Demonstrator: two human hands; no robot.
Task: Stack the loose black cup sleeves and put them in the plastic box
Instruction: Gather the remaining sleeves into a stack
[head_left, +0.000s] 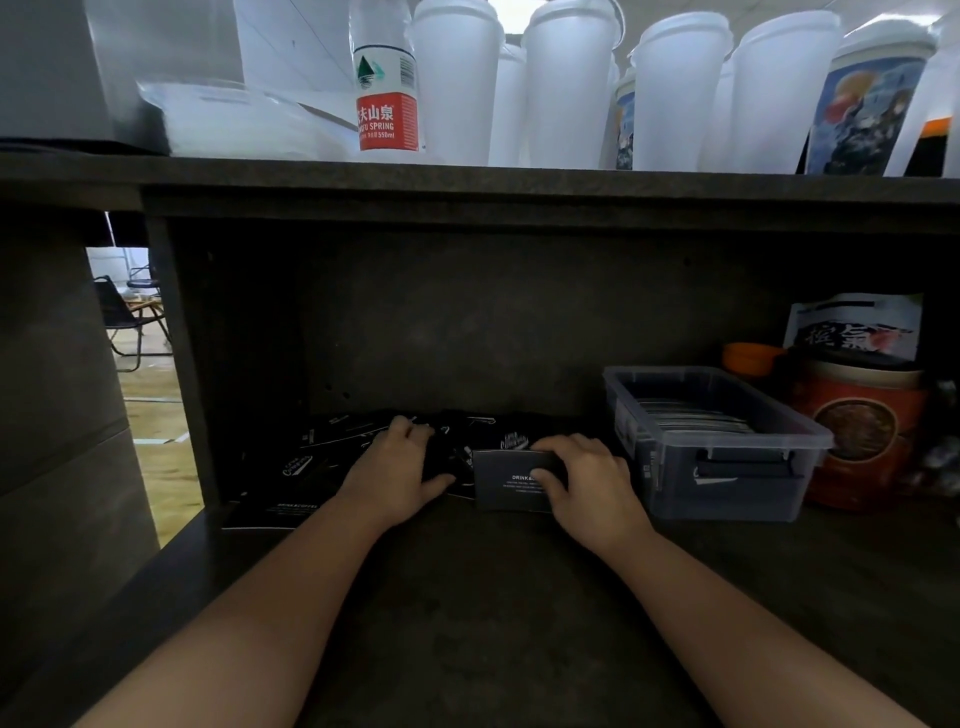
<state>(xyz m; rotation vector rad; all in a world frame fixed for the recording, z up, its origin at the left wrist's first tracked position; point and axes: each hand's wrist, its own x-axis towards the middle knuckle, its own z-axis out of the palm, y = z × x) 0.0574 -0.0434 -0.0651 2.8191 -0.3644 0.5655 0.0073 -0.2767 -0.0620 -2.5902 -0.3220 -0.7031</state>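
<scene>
Several loose black cup sleeves (322, 447) with white print lie scattered at the back of the dark lower shelf. My right hand (587, 483) grips a small stack of black sleeves (506, 480), standing it on edge on the shelf. Just left of it, my left hand (400, 467) rests palm down on the loose pile, fingers spread over a sleeve. A clear plastic box (727, 483) stands to the right of my right hand, and a row of stacked sleeves lies inside it.
An orange-red tin (862, 431) and a printed bag (857, 327) stand right of the box. On the shelf (467, 179) overhead are a water bottle (387, 83) and several white lidded cups (566, 83). A gap at the left shows a floor and chair.
</scene>
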